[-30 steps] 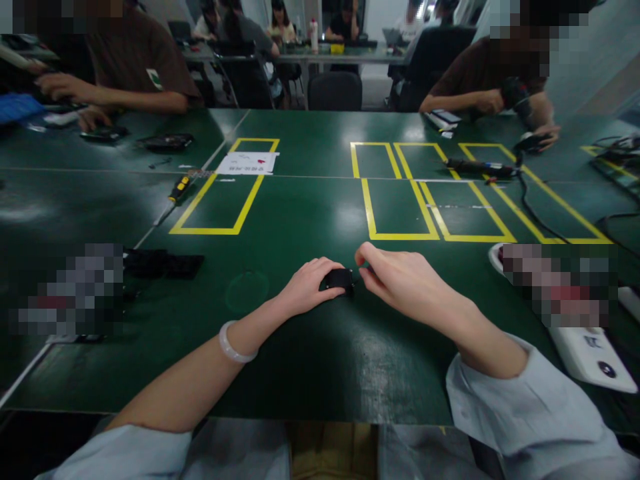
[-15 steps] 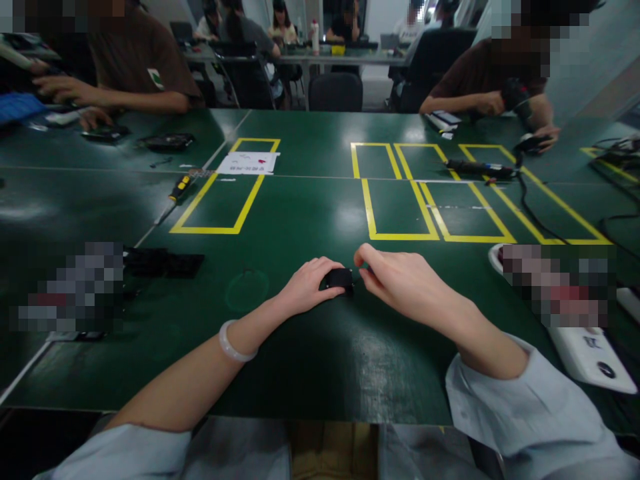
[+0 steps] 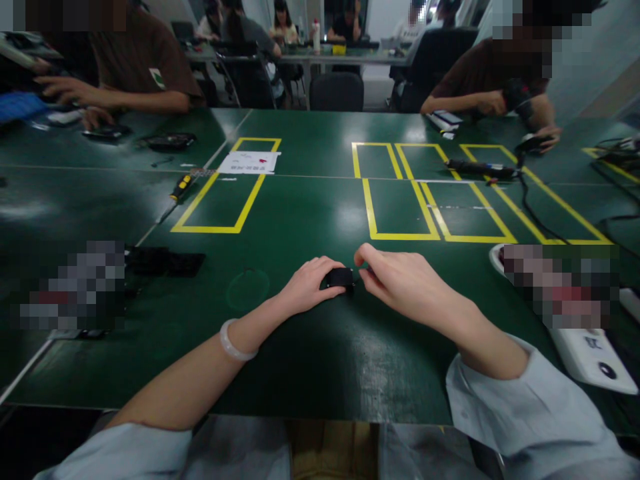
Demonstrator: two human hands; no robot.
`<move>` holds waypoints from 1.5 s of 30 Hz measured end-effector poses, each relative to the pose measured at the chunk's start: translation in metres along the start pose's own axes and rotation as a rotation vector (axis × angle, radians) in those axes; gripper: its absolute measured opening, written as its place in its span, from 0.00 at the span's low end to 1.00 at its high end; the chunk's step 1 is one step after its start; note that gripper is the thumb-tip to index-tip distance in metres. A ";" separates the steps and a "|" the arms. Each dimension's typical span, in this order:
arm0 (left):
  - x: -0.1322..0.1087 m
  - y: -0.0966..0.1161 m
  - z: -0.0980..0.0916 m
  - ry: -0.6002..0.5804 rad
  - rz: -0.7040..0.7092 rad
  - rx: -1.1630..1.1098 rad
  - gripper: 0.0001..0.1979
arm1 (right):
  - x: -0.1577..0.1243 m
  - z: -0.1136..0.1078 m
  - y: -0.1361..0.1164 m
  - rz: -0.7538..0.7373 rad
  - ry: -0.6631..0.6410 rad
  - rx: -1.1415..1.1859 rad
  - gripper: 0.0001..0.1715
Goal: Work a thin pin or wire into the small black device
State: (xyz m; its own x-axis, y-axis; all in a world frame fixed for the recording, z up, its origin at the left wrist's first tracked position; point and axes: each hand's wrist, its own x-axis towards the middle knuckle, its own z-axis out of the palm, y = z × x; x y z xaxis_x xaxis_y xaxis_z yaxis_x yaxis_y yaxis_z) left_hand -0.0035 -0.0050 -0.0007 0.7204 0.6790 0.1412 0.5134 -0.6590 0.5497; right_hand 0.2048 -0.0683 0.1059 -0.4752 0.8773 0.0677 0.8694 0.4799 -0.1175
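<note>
A small black block-shaped part (image 3: 339, 277) lies on the green table (image 3: 310, 360) near its front middle. My left hand (image 3: 307, 288), with a pale bangle on the wrist, is curled over the part's left side and grips it. My right hand (image 3: 400, 280) is closed in a pinch at the part's right end, thumb and fingertips pressed together. What the pinch holds is too small to make out.
Yellow tape rectangles (image 3: 400, 207) mark the table ahead. A yellow-handled screwdriver (image 3: 179, 189) and a white paper (image 3: 249, 162) lie far left, flat black items (image 3: 165, 261) at left, a white device (image 3: 593, 353) at right. Other people work at the far corners; a cabled tool (image 3: 480, 168) lies far right.
</note>
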 end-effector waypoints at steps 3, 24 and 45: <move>0.000 0.000 0.000 -0.001 0.000 0.005 0.19 | 0.000 0.000 0.000 0.009 0.004 -0.004 0.09; 0.000 0.002 -0.001 -0.015 -0.003 0.000 0.19 | 0.003 0.000 0.001 0.022 -0.052 -0.043 0.13; 0.000 0.001 -0.001 0.003 -0.004 0.000 0.19 | 0.001 -0.002 0.000 0.002 -0.024 0.017 0.09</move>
State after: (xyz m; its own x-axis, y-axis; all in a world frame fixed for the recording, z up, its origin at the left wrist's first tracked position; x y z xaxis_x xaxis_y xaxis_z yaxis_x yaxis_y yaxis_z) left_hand -0.0033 -0.0050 0.0005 0.7170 0.6827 0.1412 0.5162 -0.6560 0.5506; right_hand 0.2041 -0.0676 0.1076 -0.4765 0.8781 0.0438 0.8681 0.4778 -0.1346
